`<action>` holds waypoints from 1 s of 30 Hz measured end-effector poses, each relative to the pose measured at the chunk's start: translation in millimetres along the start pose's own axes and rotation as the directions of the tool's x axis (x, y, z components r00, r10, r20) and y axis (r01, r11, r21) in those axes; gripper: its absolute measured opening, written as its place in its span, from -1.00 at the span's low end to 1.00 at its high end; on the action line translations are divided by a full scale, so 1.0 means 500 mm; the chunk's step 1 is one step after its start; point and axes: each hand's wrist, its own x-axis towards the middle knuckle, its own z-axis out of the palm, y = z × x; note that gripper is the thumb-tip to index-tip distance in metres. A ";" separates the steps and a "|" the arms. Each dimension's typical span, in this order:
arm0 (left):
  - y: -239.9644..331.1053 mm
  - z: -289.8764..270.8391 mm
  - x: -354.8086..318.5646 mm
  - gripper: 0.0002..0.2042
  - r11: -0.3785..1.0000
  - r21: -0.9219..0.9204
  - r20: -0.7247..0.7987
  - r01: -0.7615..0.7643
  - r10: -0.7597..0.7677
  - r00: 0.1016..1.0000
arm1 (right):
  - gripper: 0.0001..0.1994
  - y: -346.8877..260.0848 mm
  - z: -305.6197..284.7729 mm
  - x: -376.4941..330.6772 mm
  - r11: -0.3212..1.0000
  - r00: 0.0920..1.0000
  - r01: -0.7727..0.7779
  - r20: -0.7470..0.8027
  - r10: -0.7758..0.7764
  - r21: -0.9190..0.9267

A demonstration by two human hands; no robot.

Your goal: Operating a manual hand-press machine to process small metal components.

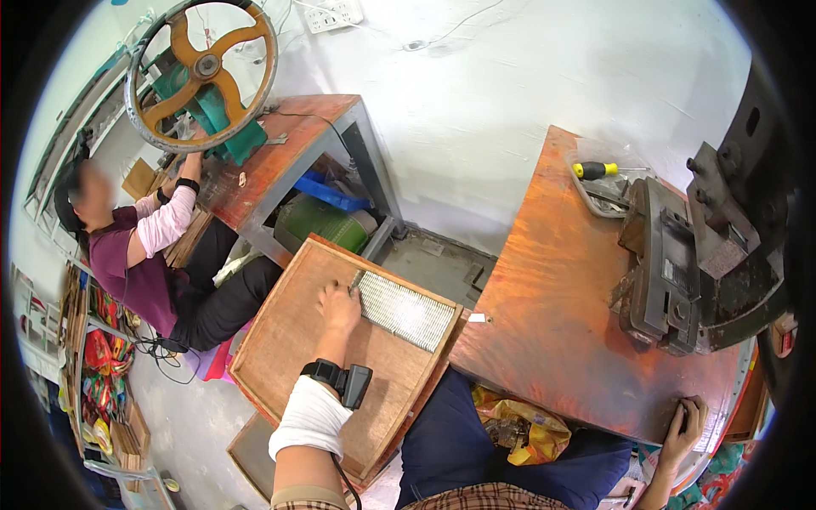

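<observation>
In the head view my left hand (340, 308) reaches into a shallow wooden tray (289, 344). Its fingers are a little apart and rest on the tray floor, against the left end of a block of small, shiny metal pieces (406, 310) laid in tight rows. A slim grey piece shows beside the fingertips; whether they touch it is unclear. A white sleeve and a black wrist device (344, 381) cover that forearm. My right hand (684, 427) lies at the right front edge of the reddish-brown worktable (544, 340), fingers bent and apart, with no object visible in them.
A dark metal press (671, 263) stands on the worktable, near a clear plastic box (599, 202) with a yellow-black screwdriver (599, 170). A yellow bag (535, 438) hangs below the front edge. At left, a person (140, 246) sits by a bench with a large handwheel (206, 68).
</observation>
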 end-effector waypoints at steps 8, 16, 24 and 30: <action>-0.057 -0.026 0.077 -0.50 0.863 -0.496 0.248 -0.092 0.243 0.938 | -0.92 0.004 -0.001 -0.006 0.998 1.000 0.031 0.000 -0.031 -0.059; -0.031 -0.055 0.074 -0.51 0.919 -0.378 0.302 -0.116 0.241 0.923 | -0.92 0.004 -0.004 -0.007 0.998 1.000 0.005 0.008 -0.005 -0.058; -0.005 -0.050 0.053 -0.59 0.956 -0.178 0.232 -0.232 0.270 0.934 | -0.91 -0.008 -0.009 -0.004 0.997 0.998 -0.062 0.028 0.063 -0.044; -0.035 -0.032 0.085 -0.59 0.963 -0.198 0.250 -0.185 0.232 0.940 | -0.90 -0.012 -0.004 -0.003 0.998 0.998 -0.056 0.017 0.056 -0.037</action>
